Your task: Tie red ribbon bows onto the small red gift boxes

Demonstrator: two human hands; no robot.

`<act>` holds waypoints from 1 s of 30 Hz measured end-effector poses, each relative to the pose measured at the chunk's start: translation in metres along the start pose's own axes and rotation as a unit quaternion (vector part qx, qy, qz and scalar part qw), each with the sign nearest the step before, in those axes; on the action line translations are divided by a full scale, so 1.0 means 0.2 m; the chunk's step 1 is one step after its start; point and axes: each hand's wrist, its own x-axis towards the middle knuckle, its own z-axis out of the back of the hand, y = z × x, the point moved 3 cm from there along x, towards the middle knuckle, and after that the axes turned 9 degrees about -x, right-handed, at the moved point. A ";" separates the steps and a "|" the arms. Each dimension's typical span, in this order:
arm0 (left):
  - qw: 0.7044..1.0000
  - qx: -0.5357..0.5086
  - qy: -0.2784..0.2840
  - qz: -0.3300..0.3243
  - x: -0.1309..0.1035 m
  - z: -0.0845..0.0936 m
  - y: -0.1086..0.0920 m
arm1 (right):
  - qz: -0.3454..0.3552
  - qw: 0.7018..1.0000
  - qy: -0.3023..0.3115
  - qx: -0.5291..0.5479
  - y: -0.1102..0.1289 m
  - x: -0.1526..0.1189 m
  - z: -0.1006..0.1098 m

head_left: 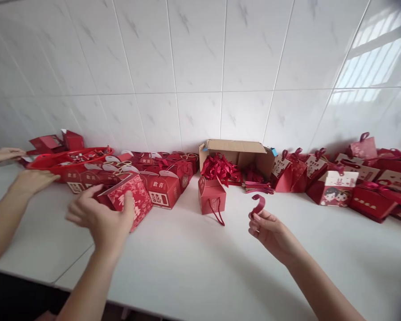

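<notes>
My left hand (102,214) is closed around a red gift box (135,200) with a pale floral print, tilted above the table at the left. Its thumb presses the near face, and the fingers go round the far side. Over the table at the right, my right hand (265,227) pinches a short dark red ribbon (259,205) whose free end curls upward. Between the two hands stands a small red box (212,196) with a cord handle hanging down its front. Behind my left hand, a red box with white labels (162,189) sits in a row of similar boxes.
An open cardboard carton (235,146) holding red ribbons (220,168) stands against the tiled wall. Finished-looking red boxes (337,189) crowd the right side. At far left, another person's hands (33,182) are near a red basket (47,162). The white table (187,267) has its front edge below.
</notes>
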 end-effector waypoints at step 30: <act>0.840 -0.382 0.378 0.071 -0.46 -0.72 -0.33 | 0.218 0.946 -0.095 -0.222 0.09 -0.03 -0.03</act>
